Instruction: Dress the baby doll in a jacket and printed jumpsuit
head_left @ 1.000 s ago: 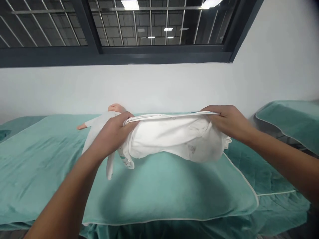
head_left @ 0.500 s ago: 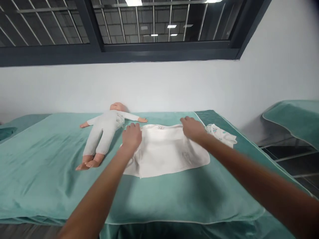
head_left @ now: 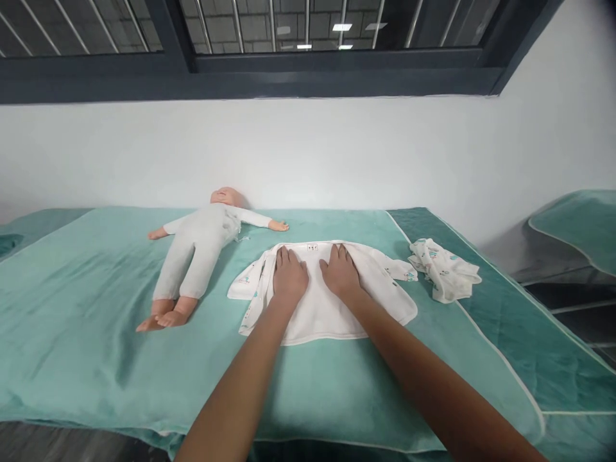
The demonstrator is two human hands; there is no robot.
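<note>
A small white baby garment [head_left: 332, 308] lies spread flat on the teal-covered bed [head_left: 86, 308]. My left hand [head_left: 289, 276] and my right hand [head_left: 341, 273] rest palm down side by side on its upper middle, fingers stretched toward the collar. Neither hand grips anything. A baby doll [head_left: 197, 250] in a pale one-piece lies on its back to the left of the garment, arms spread, head toward the wall. A crumpled patterned white cloth [head_left: 445, 268] lies to the right of the garment.
The bed runs along a white wall [head_left: 337, 154] under a dark-framed window [head_left: 289, 64]. A darker green cover [head_left: 500, 321] lies along the bed's right side. Another teal-covered surface [head_left: 582, 224] stands at the far right, across a gap.
A second ago both hands held the garment up in the air by its edges. They laid it down on the bed, then moved inward from its shoulders to its middle.
</note>
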